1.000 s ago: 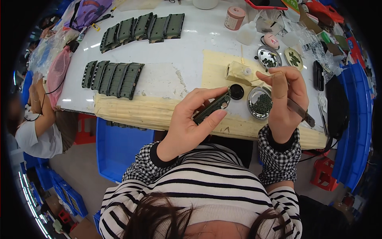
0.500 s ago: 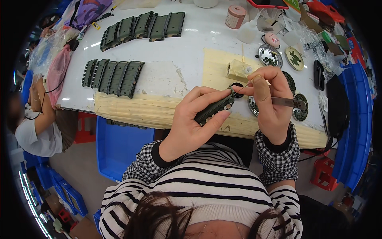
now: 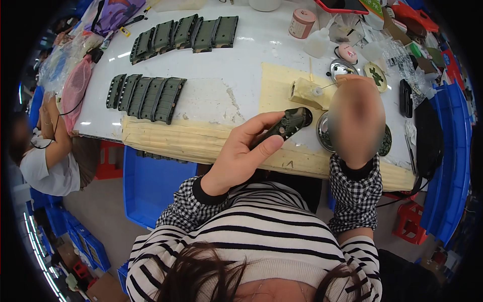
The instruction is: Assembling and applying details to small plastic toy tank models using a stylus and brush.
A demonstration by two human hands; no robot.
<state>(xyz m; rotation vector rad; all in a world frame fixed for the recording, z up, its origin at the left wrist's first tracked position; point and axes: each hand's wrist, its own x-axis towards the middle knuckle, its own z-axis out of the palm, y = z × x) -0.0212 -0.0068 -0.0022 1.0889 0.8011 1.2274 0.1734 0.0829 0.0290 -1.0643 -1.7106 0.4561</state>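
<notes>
In my left hand (image 3: pixel 239 151) is a dark green camouflage casing (image 3: pixel 292 125), gripped between thumb and fingers, with its rounded black-edged end facing right. My right hand (image 3: pixel 356 121) is raised over the small dishes, and most of it is blurred. From its fingertips a thin needle-like tool (image 3: pixel 329 85) reaches left to the white round spot on a tape-wrapped cream block (image 3: pixel 303 93). Whether the tweezers are still in that hand cannot be seen. Partly behind it are a round metal dish (image 3: pixel 323 136) and a dish of small green pieces (image 3: pixel 386 143).
Two rows of dark green casings, a far row (image 3: pixel 204 35) and a near row (image 3: pixel 148 98), stand on the white table at left. A pale dish (image 3: pixel 375 76), a pink canister (image 3: pixel 302 23) and a squeeze bottle (image 3: pixel 317 43) lie beyond. Another person (image 3: pixel 50 146) sits at left.
My right hand has moved away from the casing, up and right, bringing the thin tool to the block. The casing stays in my left hand, its end now turned into view.
</notes>
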